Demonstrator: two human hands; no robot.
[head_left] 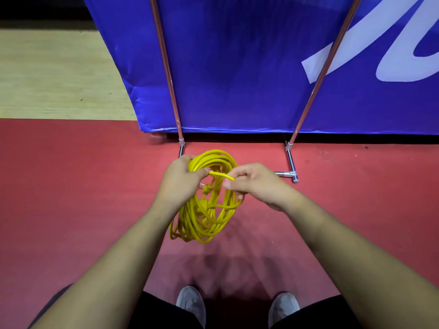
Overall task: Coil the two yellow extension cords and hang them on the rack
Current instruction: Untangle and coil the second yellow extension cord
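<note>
A coiled yellow extension cord (pixel 204 217) hangs in the air in front of me, over the red floor. My left hand (pixel 179 179) grips the top of the coil, with several loops running through it. My right hand (pixel 255 184) pinches a short free stretch of the same cord between thumb and fingers, right beside the left hand. A yellow plug hangs inside the coil. The metal rack (pixel 291 160) stands just behind the coil, its two slanted poles rising out of view. I see only one cord.
A blue banner (pixel 237 67) with white lettering stands behind the rack's poles. The rack's base bar (pixel 283 173) lies on the red floor to the right of my hands. Light wood flooring (pixel 54 74) is at the far left. My two grey shoes (pixel 192 305) are at the bottom.
</note>
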